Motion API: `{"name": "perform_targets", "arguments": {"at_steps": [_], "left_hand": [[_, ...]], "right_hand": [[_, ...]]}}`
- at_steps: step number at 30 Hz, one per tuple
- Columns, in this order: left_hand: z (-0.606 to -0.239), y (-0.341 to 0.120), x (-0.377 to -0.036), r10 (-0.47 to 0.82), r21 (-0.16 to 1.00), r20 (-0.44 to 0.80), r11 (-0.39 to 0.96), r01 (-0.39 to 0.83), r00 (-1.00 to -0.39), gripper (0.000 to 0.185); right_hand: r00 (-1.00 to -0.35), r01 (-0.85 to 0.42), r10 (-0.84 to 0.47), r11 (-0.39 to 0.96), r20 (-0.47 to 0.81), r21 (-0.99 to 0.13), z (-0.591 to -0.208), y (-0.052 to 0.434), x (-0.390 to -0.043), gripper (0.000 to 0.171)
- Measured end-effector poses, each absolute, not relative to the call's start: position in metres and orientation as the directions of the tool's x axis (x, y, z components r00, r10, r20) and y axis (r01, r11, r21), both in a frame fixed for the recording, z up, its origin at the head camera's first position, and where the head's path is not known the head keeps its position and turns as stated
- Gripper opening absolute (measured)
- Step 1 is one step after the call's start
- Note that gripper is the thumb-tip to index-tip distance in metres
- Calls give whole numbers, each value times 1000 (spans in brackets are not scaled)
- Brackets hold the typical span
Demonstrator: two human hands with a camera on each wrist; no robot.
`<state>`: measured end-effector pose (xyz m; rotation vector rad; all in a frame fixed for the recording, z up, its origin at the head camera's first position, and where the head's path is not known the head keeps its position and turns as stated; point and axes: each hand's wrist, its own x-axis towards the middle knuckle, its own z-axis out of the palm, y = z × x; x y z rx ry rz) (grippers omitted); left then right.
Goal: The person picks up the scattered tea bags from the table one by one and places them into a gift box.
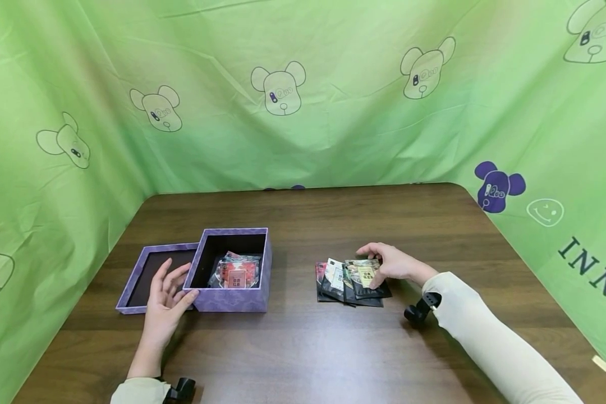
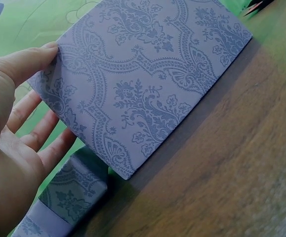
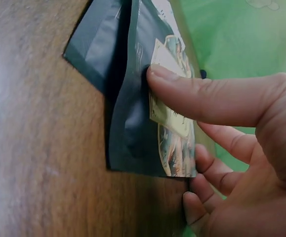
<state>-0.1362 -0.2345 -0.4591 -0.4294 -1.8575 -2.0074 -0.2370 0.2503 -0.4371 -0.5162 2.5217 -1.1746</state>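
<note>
A purple patterned box (image 1: 234,300) stands uncovered at left of the table, holding several packets (image 1: 239,273) with red fronts. My left hand (image 1: 165,306) grips its front left corner. In the left wrist view the thumb (image 2: 39,57) lies at the box wall's (image 2: 133,89) edge, the other fingers behind it. Right of the box, several dark flat pouches (image 1: 333,279) overlap in a pile. My right hand (image 1: 391,264) pinches the rightmost pouch (image 1: 365,276), which has a yellow label. Its thumb (image 3: 170,86) presses on that label in the right wrist view, fingertips at the pouch's edge.
The shallow purple lid (image 1: 131,280) lies inside up, left of the box and against it, partly under my left hand. A brown wooden table (image 1: 303,353) carries everything. Green printed cloth (image 1: 333,140) hangs round its back and sides.
</note>
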Motion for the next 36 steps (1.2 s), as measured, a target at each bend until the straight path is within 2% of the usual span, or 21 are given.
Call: {"name": "perform_targets", "arguments": {"at_steps": [8,16,23,27,36], "left_hand": [[-456,-234,-135,-68,886,455,-61,459,-888,84],[-457,-235,-135,-67,892,446,-53,450,-892,85],[-457,-235,-135,-66,895,443,-37,445,-894,84],[-457,-235,-135,-67,895,442,-34,445,-894,85],[-456,-234,-135,-62,880,465,-73,468,-883,83]], "right_hand": [[-902,-144,-408,592,-141,-793,-433,260,-238,69],[-869,-63,-460,472,-184,-879,-427,269,-239,58],[-857,15,-461,428,-232,-904,-421,276,-242,43],[-850,61,-458,403,-259,-913,-418,279,-243,43],[-837,76,-482,368,-260,-927,-408,279,-246,43]]}}
